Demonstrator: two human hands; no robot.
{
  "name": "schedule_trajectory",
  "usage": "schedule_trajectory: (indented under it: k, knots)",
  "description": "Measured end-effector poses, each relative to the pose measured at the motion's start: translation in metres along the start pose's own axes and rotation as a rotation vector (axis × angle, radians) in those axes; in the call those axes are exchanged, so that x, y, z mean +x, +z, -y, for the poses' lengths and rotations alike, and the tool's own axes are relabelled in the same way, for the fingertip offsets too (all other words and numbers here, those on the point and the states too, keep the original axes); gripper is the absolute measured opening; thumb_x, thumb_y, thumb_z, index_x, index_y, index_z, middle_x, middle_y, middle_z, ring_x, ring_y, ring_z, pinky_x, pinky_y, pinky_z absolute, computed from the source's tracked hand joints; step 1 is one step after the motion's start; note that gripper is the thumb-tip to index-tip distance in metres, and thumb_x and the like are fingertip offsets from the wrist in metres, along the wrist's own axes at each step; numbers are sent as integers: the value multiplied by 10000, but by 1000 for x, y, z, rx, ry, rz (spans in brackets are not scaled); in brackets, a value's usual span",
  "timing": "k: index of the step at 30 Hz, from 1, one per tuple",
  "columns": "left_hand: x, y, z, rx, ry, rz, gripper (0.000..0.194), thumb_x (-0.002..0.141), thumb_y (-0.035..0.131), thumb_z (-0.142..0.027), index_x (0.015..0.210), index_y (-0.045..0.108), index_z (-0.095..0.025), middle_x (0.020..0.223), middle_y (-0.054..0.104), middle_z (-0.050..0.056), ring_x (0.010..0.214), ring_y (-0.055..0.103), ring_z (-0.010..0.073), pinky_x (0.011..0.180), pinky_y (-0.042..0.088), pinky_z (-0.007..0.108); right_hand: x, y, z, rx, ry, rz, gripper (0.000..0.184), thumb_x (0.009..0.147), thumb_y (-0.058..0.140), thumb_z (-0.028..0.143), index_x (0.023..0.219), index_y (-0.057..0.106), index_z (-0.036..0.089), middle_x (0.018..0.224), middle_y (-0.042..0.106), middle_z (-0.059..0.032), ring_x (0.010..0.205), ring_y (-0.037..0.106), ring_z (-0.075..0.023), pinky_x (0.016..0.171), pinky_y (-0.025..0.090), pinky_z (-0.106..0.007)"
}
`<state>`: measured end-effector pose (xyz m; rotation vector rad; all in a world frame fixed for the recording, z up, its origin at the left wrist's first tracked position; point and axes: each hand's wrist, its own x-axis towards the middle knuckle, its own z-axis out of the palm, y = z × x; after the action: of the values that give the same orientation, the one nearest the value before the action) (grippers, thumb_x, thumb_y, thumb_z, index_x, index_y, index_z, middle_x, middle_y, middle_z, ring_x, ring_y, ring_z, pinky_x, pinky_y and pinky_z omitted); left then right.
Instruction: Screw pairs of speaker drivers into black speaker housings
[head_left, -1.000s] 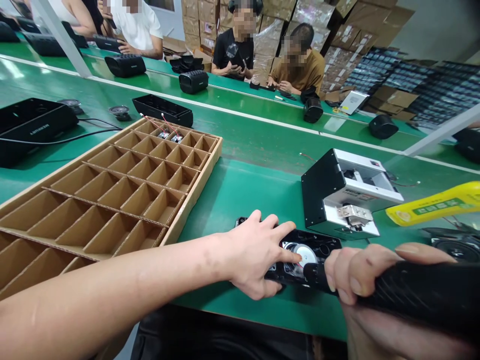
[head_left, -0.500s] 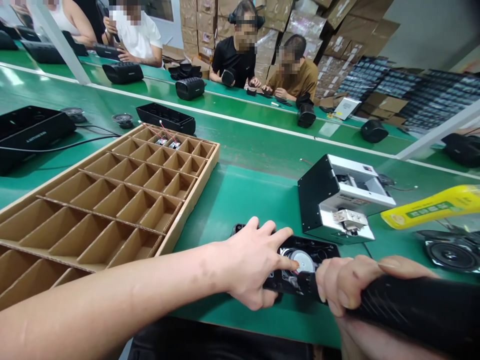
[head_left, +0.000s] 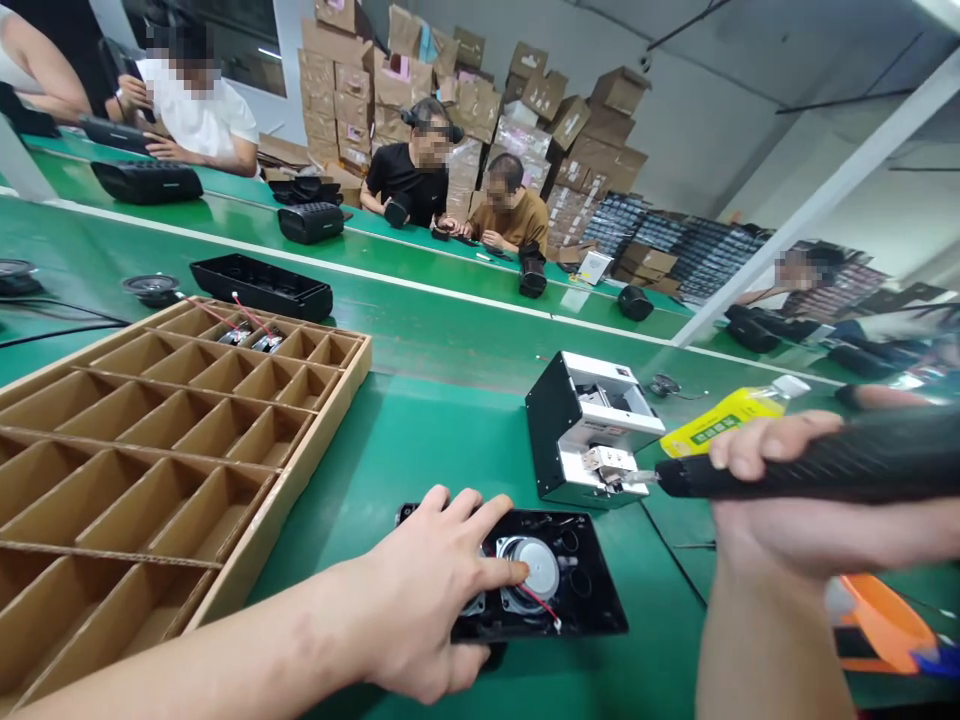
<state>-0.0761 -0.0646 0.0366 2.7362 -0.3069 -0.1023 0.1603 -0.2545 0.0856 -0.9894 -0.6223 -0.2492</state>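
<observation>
My left hand [head_left: 442,590] lies across a black speaker housing [head_left: 600,590] on the bench and grips it. One fingertip presses on the round magnet of a speaker driver [head_left: 538,568] seated inside, with a red wire and white plug beside it. A second driver is mostly hidden under the hand. My right hand [head_left: 780,490] is wrapped round a black electric screwdriver [head_left: 817,458], held level above the bench. Its bit points left at the metal outlet block of a black and white screw feeder [head_left: 559,430]; whether the tip touches the block I cannot tell.
A divided cardboard tray [head_left: 315,430] stands at left, with two small drivers in a far cell. Behind it lies another black housing [head_left: 259,287]. At right are a yellow bottle [head_left: 724,415] and an orange object [head_left: 881,620]. Several people sit across the green conveyor [head_left: 420,285].
My right hand has drawn the screwdriver up and away from the housing to the screw feeder. My left hand keeps its hold on the housing. The view has swung right.
</observation>
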Motion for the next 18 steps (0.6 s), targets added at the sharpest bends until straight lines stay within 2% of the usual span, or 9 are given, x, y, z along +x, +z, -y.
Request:
schedule_trajectory:
  k: [2,3,6,9,14,18]
  knots:
    - [0,1,0,4,-10,-17,651,788,717,-432,1428,648,-333,1596,457,196,1223,578,419,994,489,629,6,9,-9,-90,-146,25,745,748,507,939,999,633,249,513,480,60,362,443,-149,321,374,-260]
    - [-1,1,0,6,-15,-23,655,781,726,-429,1426,649,-339,1594,462,196,1218,584,417,988,496,622,7,12,-14,-123,-160,41,759,758,477,951,986,611,240,508,490,56,354,440,-155,312,372,-269]
    - [-1,3,0,11,-35,-20,675,771,761,-430,1431,643,-357,1605,461,197,1233,596,418,998,500,620,3,15,-24,-143,-106,53,785,745,441,984,952,561,237,490,476,67,325,407,-153,294,343,-273]
    - [-2,1,-1,21,-33,5,713,803,777,-469,1485,596,-367,1677,376,210,1363,536,468,1068,451,680,-2,11,-26,-144,-97,48,795,731,461,990,953,551,233,498,472,75,321,401,-152,291,334,-278]
    - [-10,-19,-8,16,-106,129,865,804,822,-511,1586,483,-368,1749,185,223,1524,328,553,1155,313,783,-9,6,-17,-124,-61,41,822,716,521,976,1054,600,231,522,503,69,338,421,-149,313,353,-275]
    - [-26,-28,-4,36,-163,172,884,782,855,-424,1586,500,-333,1742,185,236,1522,297,584,1134,334,807,-11,-1,-4,-89,-60,42,846,675,569,964,1119,670,251,514,506,56,340,404,-157,298,343,-285]
